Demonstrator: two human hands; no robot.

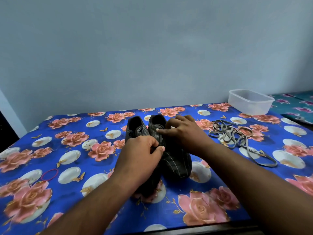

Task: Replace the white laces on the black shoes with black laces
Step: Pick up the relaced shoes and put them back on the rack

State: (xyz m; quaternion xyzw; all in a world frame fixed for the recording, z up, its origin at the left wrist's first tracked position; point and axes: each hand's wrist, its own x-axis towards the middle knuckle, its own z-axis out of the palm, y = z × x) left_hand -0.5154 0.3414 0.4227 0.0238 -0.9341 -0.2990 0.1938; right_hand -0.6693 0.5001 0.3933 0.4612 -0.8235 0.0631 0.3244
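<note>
Both hands are on the pair of black shoes in the middle of the surface (50, 133). My left hand (140, 155) has its fingers curled and its thumb pressed to them at the throat of the left shoe (133, 126); it seems to pinch something small there, but I cannot tell if it is a lace end or the shoe's edge. My right hand (183, 133) rests on the right shoe (176, 160), its fingers bent and the fingertips pinching at the eyelet area.

These shoes look light and soft, made of dark cloth with thin pale stripes, so I judge they will bend and slide on the floral cloth unless one hand holds them down. A good place to hold is the side of the upper near the eyelets, or the heel opening.

Loose laces (237, 134) lie in a tangled heap to the right, near the shoes but apart from them. They look greyish and flat; they are limp and will tangle easily, so it is best to take them by the tip. No lace is clearly visible in the shoes.

Farther right stands a clear plastic box (250, 102), and a red rubber band (50, 174) lies at the left.
</note>
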